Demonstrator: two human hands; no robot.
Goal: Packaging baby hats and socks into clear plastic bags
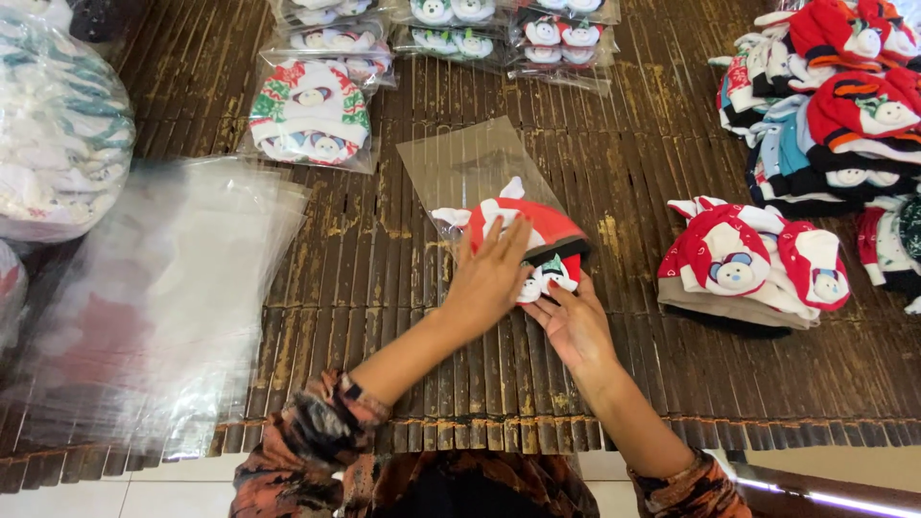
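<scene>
The red and white baby hat [537,240], printed with small penguin faces, lies half inside a clear plastic bag [470,168] at the middle of the bamboo mat [624,173]. The step in hand looks like bagging it; the next move likely calls for sliding it deeper while holding the bag's mouth open. The left hand [489,273] presses flat on the hat, fingers spread. The right hand [574,321] touches its lower edge, fingers loosely extended, pinching nothing clearly. A stack of empty bags [153,307] lies left, bagged hats [309,115] behind, and loose hats [753,269] right.
</scene>
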